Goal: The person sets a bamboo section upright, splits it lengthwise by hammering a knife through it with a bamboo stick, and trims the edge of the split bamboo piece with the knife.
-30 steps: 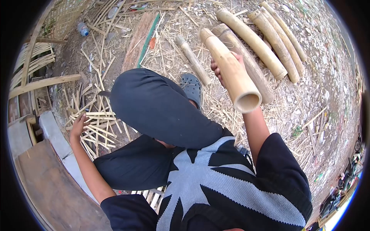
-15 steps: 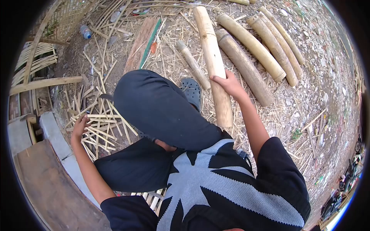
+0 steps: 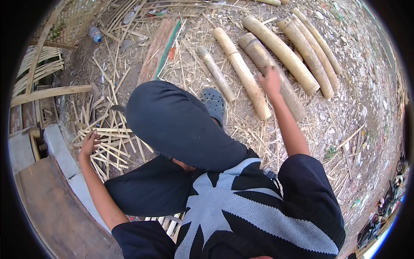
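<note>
My right hand (image 3: 270,81) is over a greyish-brown bamboo pole (image 3: 284,88), its thumb apart from the slightly blurred fingers. Whether it touches that pole is hard to tell. Just left of it, a pale, scraped bamboo pole (image 3: 242,71) lies on the ground, out of my grasp. My left hand (image 3: 89,143) hangs at the left with loosely spread fingers, beside a heap of thin split bamboo strips (image 3: 114,149). It appears to hold nothing. A shorter, thinner bamboo piece (image 3: 216,73) rests near my right shoe.
Several more bamboo poles (image 3: 282,54) lie side by side at the upper right. A wooden plank with a green edge (image 3: 157,52) is beyond my knee. A brown board (image 3: 56,207) and a wooden bar (image 3: 51,95) stand at the left. A plastic bottle (image 3: 95,34) lies farther back.
My right hand has let go of the pale bamboo pole, which now lies on the ground, and has moved up and right to the greyish-brown pole. My left hand has barely moved.
</note>
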A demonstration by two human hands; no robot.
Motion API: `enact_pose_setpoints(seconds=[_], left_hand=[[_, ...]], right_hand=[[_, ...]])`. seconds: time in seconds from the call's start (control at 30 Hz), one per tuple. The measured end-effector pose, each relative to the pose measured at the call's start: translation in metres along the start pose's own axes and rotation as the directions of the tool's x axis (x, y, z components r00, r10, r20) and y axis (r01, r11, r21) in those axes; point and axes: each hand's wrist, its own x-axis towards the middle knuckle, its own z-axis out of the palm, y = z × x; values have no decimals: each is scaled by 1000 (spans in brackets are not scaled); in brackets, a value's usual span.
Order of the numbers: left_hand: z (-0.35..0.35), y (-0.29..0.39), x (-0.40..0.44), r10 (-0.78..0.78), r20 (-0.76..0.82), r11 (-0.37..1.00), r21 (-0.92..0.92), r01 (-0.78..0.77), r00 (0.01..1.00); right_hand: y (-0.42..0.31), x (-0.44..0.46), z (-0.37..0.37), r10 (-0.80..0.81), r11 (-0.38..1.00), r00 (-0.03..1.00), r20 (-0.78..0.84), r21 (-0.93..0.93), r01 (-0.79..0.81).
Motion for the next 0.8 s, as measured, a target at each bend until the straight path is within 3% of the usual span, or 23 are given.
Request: enact_pose_setpoints(seconds=[0.1, 0.23, 0.33, 0.43, 0.53, 0.67, 0.8], left_hand=[[2, 3, 2, 5, -2, 1000, 9, -5, 1000], [4, 11, 1, 12, -5, 999, 40, -11, 1000], [5, 15, -2, 0, -2, 998, 64, 0, 1000], [5, 13, 1, -2, -9, 999, 55, 2, 1000], [5, 16, 0, 15, -1, 998, 58, -15, 1000], [5, 14, 7, 20, 5, 999, 32, -21, 1000], [4, 13, 5, 32, -9, 999, 44, -31, 999]], right_hand=[[38, 38, -23, 122, 968, 984, -126, -204, -146], [107, 64, -48, 351, 871, 932, -90, -332, -361], [136, 63, -61, 435, 817, 900, 18, -428, -386], [137, 56, -69, 406, 815, 910, 79, -483, -321], [160, 68, -50, 348, 867, 908, 233, -450, -216], [170, 72, -50, 327, 943, 867, 376, -193, -272], [149, 69, -62, 335, 938, 835, 437, -76, -337]])
